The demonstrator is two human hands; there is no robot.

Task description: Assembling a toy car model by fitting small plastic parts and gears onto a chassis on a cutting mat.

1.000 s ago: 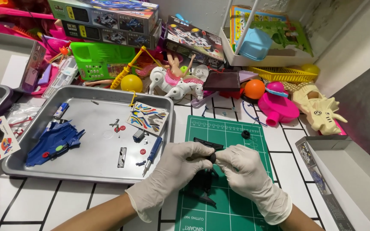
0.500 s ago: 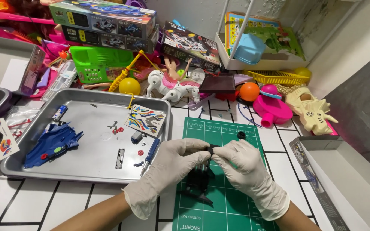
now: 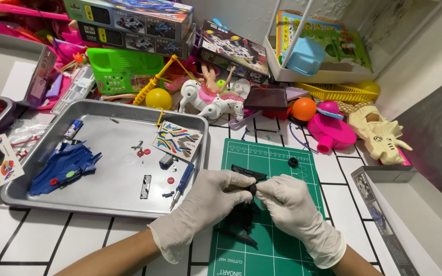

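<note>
White tiled table point(image 3: 57, 240) against white wall point(image 3: 231, 13)

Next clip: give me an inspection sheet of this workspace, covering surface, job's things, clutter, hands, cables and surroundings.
Surface: white tiled table with a green cutting mat in front.
Job's things: black plastic part held over the mat; small black wheel lying on the mat.
Clutter: metal tray holding a blue car body, sticker sheet and screwdriver; toys and boxes piled behind.
Hands: left hand and right hand, both in white gloves, pinch the black part between them.
Cables: nothing seen.
Surroundings: white wall, yellow basket, grey ledge at right.
</note>
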